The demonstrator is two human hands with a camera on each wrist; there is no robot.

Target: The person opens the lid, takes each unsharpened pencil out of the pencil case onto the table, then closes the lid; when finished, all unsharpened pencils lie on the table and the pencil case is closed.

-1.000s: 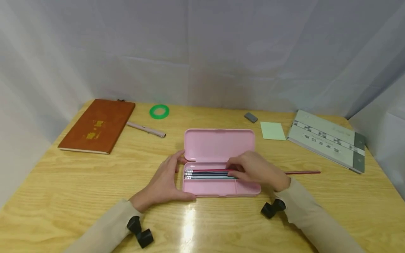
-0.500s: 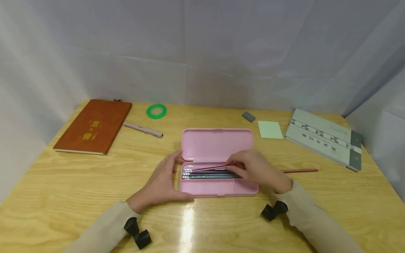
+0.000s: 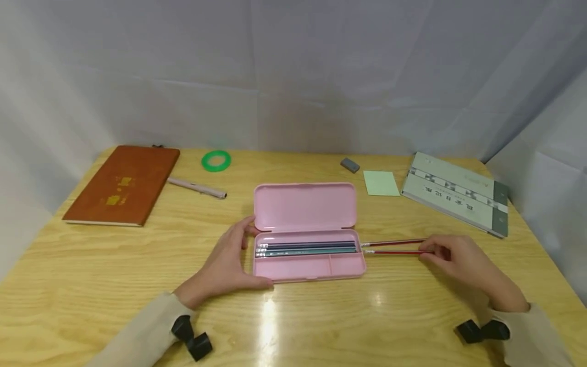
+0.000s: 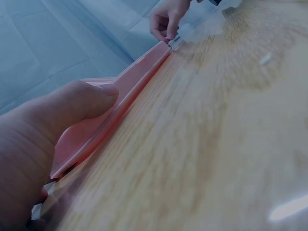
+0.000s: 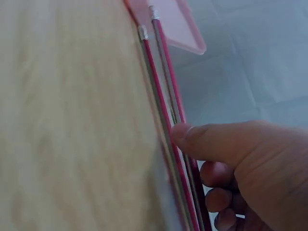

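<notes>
An open pink pencil case (image 3: 293,267) lies with its lid folded back, and dark pencils (image 3: 307,248) with silver ends fill its rear compartment. My left hand (image 3: 224,265) grips the case's left end, thumb along the front edge and fingers behind; the left wrist view shows that thumb (image 4: 91,101) against the pink wall. To the right of the case, my right hand (image 3: 468,267) pinches the nearer red pencil (image 3: 396,252) between thumb and fingers. A second red pencil (image 3: 390,242) runs alongside it. Both eraser ends point at the case; the fingers hide their other ends.
A brown notebook (image 3: 124,186), a light pen (image 3: 197,188) and a green tape ring (image 3: 216,161) lie at the back left. Towards the back right are a grey eraser (image 3: 350,164), pale green sticky notes (image 3: 381,183) and a grey-green notebook (image 3: 454,191).
My right hand has taken a red pencil out of the case and moved it right, beside the other red one. The left hand keeps its grip; the head view has shifted slightly.
</notes>
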